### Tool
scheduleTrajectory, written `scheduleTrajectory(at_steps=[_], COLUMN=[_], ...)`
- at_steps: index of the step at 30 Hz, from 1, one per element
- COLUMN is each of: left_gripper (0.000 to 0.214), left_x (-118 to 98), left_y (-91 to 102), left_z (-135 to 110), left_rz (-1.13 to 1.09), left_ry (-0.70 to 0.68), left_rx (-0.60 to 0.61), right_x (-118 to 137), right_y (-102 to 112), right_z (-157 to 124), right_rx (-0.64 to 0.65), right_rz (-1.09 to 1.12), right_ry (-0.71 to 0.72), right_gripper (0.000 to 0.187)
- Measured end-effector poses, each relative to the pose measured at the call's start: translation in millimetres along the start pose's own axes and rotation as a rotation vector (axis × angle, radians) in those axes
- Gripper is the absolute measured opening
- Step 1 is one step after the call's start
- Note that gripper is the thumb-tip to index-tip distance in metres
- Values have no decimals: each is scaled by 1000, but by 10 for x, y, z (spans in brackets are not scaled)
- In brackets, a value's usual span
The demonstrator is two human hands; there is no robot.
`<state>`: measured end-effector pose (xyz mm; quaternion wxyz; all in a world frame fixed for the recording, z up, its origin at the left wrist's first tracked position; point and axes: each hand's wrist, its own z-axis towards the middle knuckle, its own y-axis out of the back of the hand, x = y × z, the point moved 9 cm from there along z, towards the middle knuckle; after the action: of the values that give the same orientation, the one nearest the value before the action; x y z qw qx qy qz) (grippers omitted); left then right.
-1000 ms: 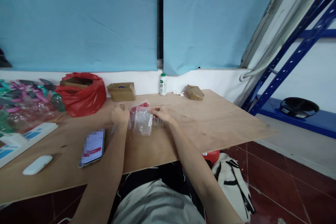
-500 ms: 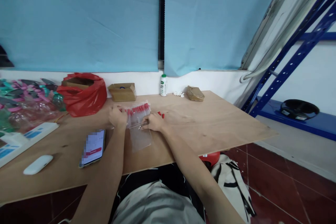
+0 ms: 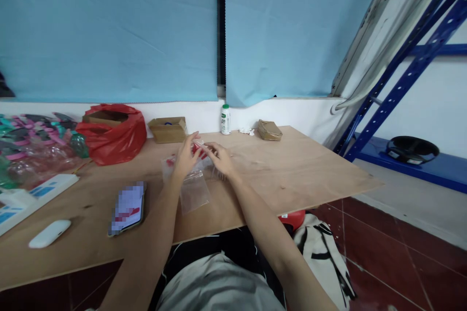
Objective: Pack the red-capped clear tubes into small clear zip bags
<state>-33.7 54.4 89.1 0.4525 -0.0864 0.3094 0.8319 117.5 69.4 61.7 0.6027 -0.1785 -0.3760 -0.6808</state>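
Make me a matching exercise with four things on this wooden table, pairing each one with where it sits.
Things:
1. phone
2. white bottle
3. red bag
4. clear bag

Places:
A. at the back edge by the wall, under the gap between the blue blinds
B. under the hands at the table's middle
C. near the front edge, left of the left arm
D. back left, beside a cardboard box

Pairs: 1-C, 2-A, 3-D, 4-B
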Motion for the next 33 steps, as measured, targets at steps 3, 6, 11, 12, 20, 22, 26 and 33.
scheduleTrajectory(at_steps=[3,6,11,12,20,22,26,33], left_gripper=[65,64,28,22,33,30,29,25], left_x=[5,-42,-63,-29,201,247,298,309], left_y=[-161,-190,-147,-182,-374,-393,-397,-415], left_z=[-44,-50,-45,-59,-168,-173,-175,-191], left_rz=[-26,51,259,283,339,332,308,288], left_ry=[8,-27,86,144,323,326,332,302], left_rx=[69,59,3,40,146,157,151,134], right_x=[-186,-424,-676,-686,-662,-685,-695,-665], right_y=[-44,-45,-26,-33,-173,-189,-190,-190], right_z=[22,33,20,17,2,-8,-30,-83], right_rx=[13,-39,-136,-137,7,11,-17,-51], right_rz=[43,79,267,306,342,345,420,574], right_ry=[-40,-154,-372,-388,-320,-343,-415,-509], right_gripper=[23,16,13,14,19,17,25,47])
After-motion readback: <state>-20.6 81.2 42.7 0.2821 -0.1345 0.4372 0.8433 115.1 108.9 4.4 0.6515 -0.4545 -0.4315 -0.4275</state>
